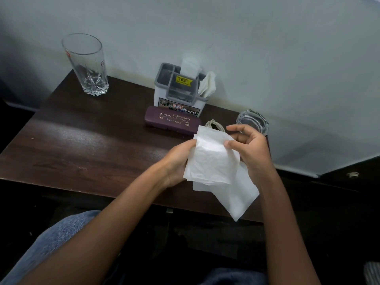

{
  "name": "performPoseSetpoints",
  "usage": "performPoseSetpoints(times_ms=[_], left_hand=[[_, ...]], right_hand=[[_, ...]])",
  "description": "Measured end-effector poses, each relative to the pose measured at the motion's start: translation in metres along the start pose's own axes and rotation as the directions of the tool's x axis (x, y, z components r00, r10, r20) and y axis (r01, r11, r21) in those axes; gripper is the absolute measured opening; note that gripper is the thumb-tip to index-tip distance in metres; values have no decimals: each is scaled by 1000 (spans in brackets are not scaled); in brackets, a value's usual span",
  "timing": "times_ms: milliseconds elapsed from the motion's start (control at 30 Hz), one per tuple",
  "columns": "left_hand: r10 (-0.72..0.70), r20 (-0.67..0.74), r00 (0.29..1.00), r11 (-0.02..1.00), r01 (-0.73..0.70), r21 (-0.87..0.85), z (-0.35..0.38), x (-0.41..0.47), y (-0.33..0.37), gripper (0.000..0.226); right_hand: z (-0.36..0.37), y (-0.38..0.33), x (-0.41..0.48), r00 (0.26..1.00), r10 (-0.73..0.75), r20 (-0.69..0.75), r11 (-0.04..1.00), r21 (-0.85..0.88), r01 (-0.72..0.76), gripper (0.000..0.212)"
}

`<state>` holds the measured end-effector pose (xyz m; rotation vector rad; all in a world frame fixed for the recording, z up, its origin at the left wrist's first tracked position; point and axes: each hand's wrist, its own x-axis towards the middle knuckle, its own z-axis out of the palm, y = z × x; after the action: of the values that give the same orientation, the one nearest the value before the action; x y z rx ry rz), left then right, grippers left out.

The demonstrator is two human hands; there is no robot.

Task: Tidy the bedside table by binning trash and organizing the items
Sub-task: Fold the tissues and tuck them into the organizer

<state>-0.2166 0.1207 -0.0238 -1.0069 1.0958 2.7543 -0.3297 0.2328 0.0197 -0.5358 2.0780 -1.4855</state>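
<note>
Above the near edge of the dark wooden counter (82, 153), a white tissue (213, 163) hangs half-folded between a person's two bare hands, its lower corner drooping past the counter's front edge. The left hand (176, 161) grips the tissue's left side, most of its fingers hidden behind the paper. The right hand (253, 151) pinches the upper right edge with its thumb, the other fingers (240, 128) curled loosely above it.

Just behind the tissue lies a coiled pale cable (214, 124), partly covered by the paper's top corner. A clear glass ashtray (253, 120) sits beyond the right hand, near the wall. A maroon spectacle case (172, 120) with gold lettering lies left of the cable, touching the front of a white and grey plastic organizer (178, 89) with a yellow price sticker. More white tissues (208, 84) stand in the organizer's back and right compartments. A tall empty drinking glass (86, 64) stands upright well apart, at the counter's far left corner. A knee in blue jeans (61, 239) shows below.
</note>
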Motion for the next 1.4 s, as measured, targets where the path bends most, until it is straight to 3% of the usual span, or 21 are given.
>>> performPoseSetpoints(times_ms=[333, 533, 767, 933, 1100, 1267, 1333, 1400], left_hand=[[-6, 3, 1000, 998, 6, -66, 2, 1, -1, 45], [87, -23, 996, 975, -81, 209, 1, -2, -5, 28], [121, -15, 993, 940, -110, 322, -1, -1, -5, 25], [117, 71, 991, 926, -134, 354, -4, -3, 1, 23], [43, 247, 968, 906, -142, 399, -5, -8, 8, 38], [-52, 337, 940, 849, -136, 511, -7, -8, 9, 65], [-58, 329, 942, 830, -138, 541, -7, -8, 9, 63], [-36, 281, 959, 823, -131, 553, -8, -7, 9, 59]], right_hand=[[5, 3, 0, 1000, -15, -10, 995, -98, 14, 33], [5, 3, 0, 1000, -31, 4, 991, -126, 31, 33], [3, 6, 3, 999, -42, 6, 988, -149, 43, 33], [-5, 6, 3, 999, -35, 7, 988, -152, 36, 35], [-19, 2, 0, 966, 113, 234, 991, -91, -94, 53], [-16, 2, -3, 832, 259, 490, 965, -175, -198, 71], [-14, 3, -2, 816, 264, 514, 961, -217, -173, 72], [-14, 4, -1, 851, 224, 474, 971, -186, -152, 69]])
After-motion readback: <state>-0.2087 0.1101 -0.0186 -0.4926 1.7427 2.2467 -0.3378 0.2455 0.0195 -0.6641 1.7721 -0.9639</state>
